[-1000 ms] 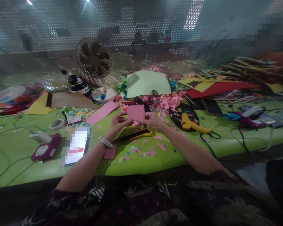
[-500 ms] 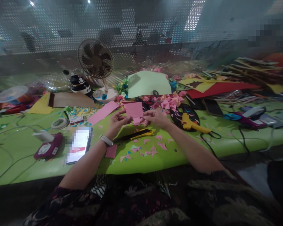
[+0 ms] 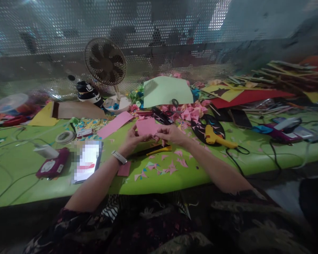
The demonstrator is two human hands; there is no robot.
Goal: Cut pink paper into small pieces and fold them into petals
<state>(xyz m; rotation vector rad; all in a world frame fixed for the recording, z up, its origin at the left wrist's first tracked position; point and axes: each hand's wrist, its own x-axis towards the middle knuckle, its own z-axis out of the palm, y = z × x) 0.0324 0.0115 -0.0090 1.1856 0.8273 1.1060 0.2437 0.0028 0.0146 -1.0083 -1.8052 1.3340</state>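
Note:
A pink paper square (image 3: 146, 126) is held up between my two hands above the green table. My left hand (image 3: 133, 139) pinches its lower left part, thumb along the bottom edge. At the lower right corner, my right hand (image 3: 172, 134) has its fingertips closed on the paper. Below the hands lies a yellow-and-black box cutter (image 3: 159, 150). Another small pink paper piece (image 3: 124, 169) rests by my left wrist, and a longer pink strip (image 3: 115, 125) lies beyond it. Small pink scraps (image 3: 171, 167) are scattered in front. A black stapler (image 3: 162, 116) sits just behind the paper.
To the right, a yellow glue gun (image 3: 214, 135) lies on a black plate with its cord trailing. Pink paper flowers (image 3: 192, 112) are heaped behind, near a pale green sheet (image 3: 167, 92). A phone (image 3: 88, 161), a tape roll (image 3: 65, 137) and a fan (image 3: 106, 61) stand left.
The pink paper has shifted slightly left and tilted flatter, and my right hand has moved left along its bottom edge. The stapler behind shows more now.

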